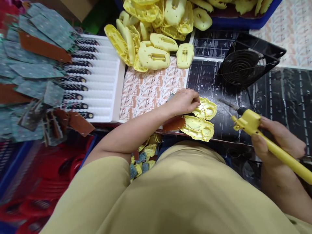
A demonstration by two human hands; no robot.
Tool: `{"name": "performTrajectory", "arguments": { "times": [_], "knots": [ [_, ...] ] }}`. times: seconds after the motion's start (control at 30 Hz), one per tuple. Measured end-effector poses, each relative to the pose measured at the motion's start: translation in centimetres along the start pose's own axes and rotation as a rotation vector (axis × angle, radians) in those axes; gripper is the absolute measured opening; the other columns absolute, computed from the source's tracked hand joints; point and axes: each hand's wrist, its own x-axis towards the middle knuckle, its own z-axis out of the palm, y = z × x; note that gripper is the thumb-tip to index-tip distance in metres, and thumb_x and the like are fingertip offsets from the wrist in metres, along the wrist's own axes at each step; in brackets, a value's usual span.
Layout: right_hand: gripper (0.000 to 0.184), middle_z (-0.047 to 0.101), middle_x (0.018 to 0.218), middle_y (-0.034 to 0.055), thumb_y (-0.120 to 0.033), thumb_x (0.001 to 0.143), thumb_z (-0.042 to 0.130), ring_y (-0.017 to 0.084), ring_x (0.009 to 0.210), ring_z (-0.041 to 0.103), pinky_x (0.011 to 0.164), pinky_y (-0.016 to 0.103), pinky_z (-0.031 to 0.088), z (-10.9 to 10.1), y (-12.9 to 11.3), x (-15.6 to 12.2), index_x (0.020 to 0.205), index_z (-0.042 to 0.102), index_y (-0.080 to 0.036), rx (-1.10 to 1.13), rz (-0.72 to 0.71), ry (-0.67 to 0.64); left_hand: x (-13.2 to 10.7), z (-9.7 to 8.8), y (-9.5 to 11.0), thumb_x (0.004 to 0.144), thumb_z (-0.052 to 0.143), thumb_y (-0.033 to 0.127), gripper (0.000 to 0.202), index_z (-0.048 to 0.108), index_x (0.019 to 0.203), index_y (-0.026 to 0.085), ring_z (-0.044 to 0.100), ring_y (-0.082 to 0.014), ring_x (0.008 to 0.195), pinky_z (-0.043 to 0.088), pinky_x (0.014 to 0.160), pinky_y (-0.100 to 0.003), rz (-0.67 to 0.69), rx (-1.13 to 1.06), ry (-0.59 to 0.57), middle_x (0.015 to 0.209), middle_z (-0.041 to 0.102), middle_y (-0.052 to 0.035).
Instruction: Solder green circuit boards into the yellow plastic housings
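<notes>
My left hand [185,101] is closed in a pinch at the left end of an upper yellow plastic shell [209,109]. Whatever sits between its fingertips is hidden. Just below lies a second open yellow shell [198,127] with thin wires inside, and a brown circuit board [173,123] touches its left end. Part of a grey-green board shows behind my left wrist. On the right, my right hand [280,139] grips a yellow soldering iron [250,122], its metal tip pointing left toward the shells but apart from them.
Yellow shells [156,55] are heaped at the back, below a blue bin [258,22]. A black fan [243,66] stands at the back right. To the left are a white ribbed tray [104,81] with small black parts and stacked circuit boards [36,68]. Red parts [48,182] fill a lower crate.
</notes>
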Motion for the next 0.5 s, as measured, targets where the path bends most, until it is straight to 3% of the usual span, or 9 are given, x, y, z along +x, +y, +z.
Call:
{"name": "performTrajectory", "arguments": {
  "times": [0.1,0.17,0.33,0.5],
  "knots": [
    [0.061,0.084,0.101,0.0021,-0.023,0.092,0.085,0.022,0.076,0.081,0.063,0.031,0.067,0.6,-0.2,-1.2,0.149,0.068,-0.034,0.070,0.110,-0.103,0.1,0.1,-0.1,0.091,0.066,0.020,0.019,0.083,0.100,0.017,0.076,-0.0272,0.107,0.057,0.105,-0.042,0.008,0.022,-0.007,0.106,0.082,-0.0091],
    [0.053,0.084,0.100,0.0009,-0.021,0.088,0.089,0.022,0.077,0.082,0.066,0.031,0.069,1.0,-0.3,-1.8,0.137,0.073,-0.032,0.124,0.160,-0.129,0.1,0.1,-0.1,0.091,0.066,0.021,0.020,0.083,0.100,0.017,0.076,-0.0275,0.107,0.057,0.105,-0.043,0.009,0.046,-0.010,0.106,0.082,-0.0090],
    [0.021,0.083,0.089,-0.0017,-0.021,0.086,0.091,0.019,0.069,0.080,0.059,0.029,0.068,2.2,0.2,-1.9,0.100,0.076,-0.027,0.287,0.109,-0.055,0.2,0.2,-0.3,0.090,0.063,0.021,0.021,0.083,0.098,0.018,0.076,-0.0250,0.102,0.058,0.102,-0.041,0.051,0.064,0.012,0.102,0.082,-0.0069],
    [0.018,0.083,0.085,-0.0026,-0.025,0.085,0.092,0.022,0.067,0.079,0.054,0.032,0.067,1.9,1.0,-1.2,0.091,0.076,-0.030,0.204,0.089,-0.168,0.3,0.3,-0.4,0.087,0.063,0.020,0.020,0.083,0.094,0.019,0.075,-0.0246,0.100,0.058,0.103,-0.040,0.079,0.034,0.025,0.098,0.081,-0.0061]
  ]
}}
